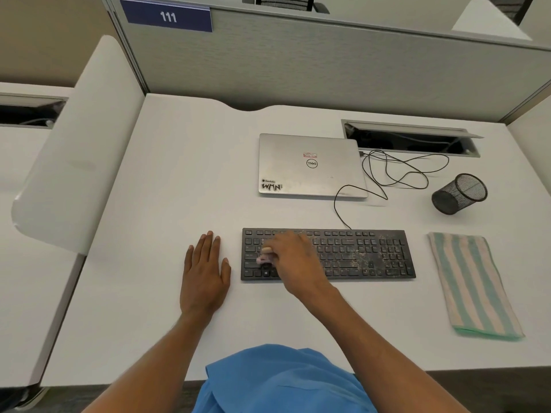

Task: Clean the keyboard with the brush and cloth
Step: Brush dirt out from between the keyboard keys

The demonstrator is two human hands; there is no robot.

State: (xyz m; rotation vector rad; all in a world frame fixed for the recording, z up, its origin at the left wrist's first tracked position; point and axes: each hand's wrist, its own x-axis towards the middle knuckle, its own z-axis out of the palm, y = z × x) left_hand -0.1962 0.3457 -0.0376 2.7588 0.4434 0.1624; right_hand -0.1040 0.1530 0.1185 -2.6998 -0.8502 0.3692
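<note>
A black keyboard (357,254) lies on the white desk (179,174), with pale dust over its right half. My right hand (293,259) is over the keyboard's left part and grips a small pink brush (264,258), whose head touches the keys. Flat on the desk just left of the keyboard rests my left hand (205,269), fingers straight. A folded cloth (474,284) with green and beige stripes lies right of the keyboard, untouched.
A closed silver laptop (310,166) sits behind the keyboard, with a black cable (396,171) looping from it to the keyboard. A black mesh pen cup (459,193) lies tipped at the right. An open cable tray (411,138) and a grey partition (328,61) are at the back.
</note>
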